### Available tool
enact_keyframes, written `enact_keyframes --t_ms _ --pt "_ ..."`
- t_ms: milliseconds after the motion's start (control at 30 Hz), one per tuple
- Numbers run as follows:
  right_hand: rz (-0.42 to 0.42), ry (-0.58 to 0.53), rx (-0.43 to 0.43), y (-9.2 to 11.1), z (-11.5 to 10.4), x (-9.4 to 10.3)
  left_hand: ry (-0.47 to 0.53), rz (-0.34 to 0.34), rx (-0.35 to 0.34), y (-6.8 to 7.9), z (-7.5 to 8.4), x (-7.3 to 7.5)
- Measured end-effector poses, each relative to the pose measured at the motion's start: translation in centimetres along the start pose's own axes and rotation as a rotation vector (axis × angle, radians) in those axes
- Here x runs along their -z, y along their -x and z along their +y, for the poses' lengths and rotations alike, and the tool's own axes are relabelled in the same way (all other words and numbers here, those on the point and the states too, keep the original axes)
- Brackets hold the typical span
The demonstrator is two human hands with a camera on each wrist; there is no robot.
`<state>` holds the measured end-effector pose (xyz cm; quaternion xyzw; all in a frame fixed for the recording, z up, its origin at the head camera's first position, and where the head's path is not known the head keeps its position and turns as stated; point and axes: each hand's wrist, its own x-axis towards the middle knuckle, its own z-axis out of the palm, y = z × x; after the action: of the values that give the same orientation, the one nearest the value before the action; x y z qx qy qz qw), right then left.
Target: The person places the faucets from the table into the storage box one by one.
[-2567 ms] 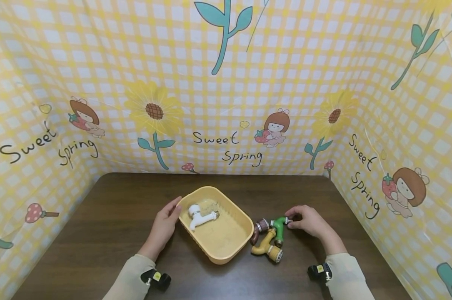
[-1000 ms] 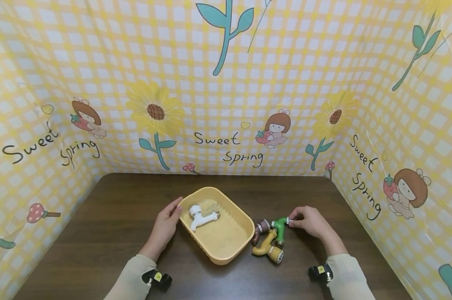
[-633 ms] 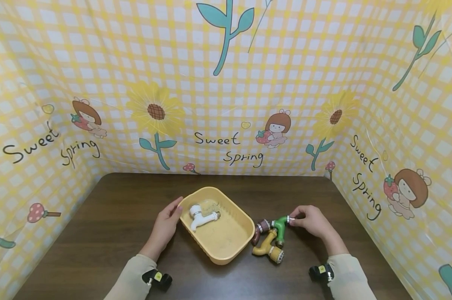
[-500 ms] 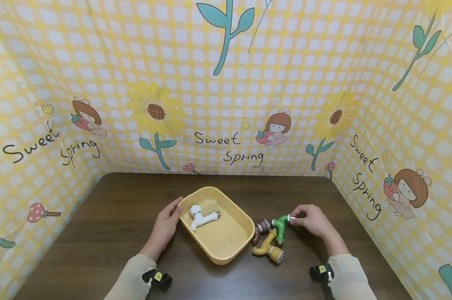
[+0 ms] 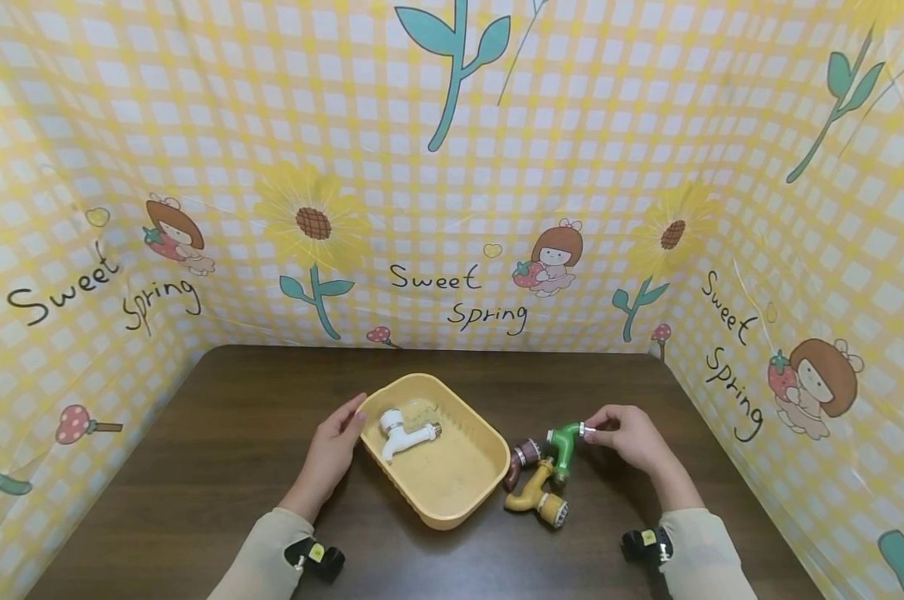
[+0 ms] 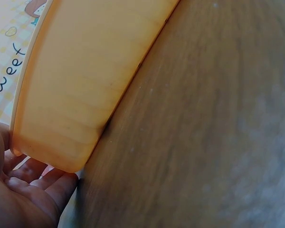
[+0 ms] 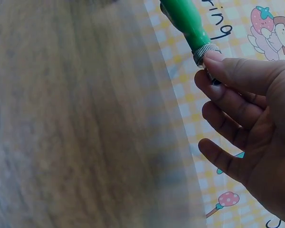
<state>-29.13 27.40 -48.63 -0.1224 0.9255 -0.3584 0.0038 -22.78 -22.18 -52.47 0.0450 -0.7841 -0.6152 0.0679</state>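
Note:
My right hand (image 5: 626,433) pinches the metal end of a green faucet (image 5: 566,446) between thumb and fingertips; the right wrist view also shows the green faucet (image 7: 187,21) in that pinch. It seems slightly raised off the table. My left hand (image 5: 332,446) holds the left end of a yellow plastic basin (image 5: 452,512), its fingers around the outer wall, partly hidden. Close up in the left wrist view, the basin (image 6: 90,80) rests on the table. A white faucet (image 5: 410,437) lies inside the basin. Right of it lie a brown faucet (image 5: 522,458) and a yellow faucet (image 5: 532,493).
The dark brown wooden table (image 5: 272,383) carries everything. A checked yellow cloth (image 5: 452,208) with printed flowers hangs behind it and along both sides. Both wrists wear black cameras.
My right hand has shifted a little up and right, drawing the green faucet along and away from the yellow one. The left hand and basin have stayed put.

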Motion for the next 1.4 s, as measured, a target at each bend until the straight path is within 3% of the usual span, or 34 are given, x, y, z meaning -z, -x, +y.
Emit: enact_keyframes --t_ms 567,1400 --pt "0.055 -0.120 -0.083 0.4 -1.4 1.0 -0.004 -0.002 0.006 -0.1 -0.1 0.0" --pt "0.128 -0.227 -0.099 0.8 -4.3 1.7 -0.007 0.002 -0.005 0.1 0.1 0.0"
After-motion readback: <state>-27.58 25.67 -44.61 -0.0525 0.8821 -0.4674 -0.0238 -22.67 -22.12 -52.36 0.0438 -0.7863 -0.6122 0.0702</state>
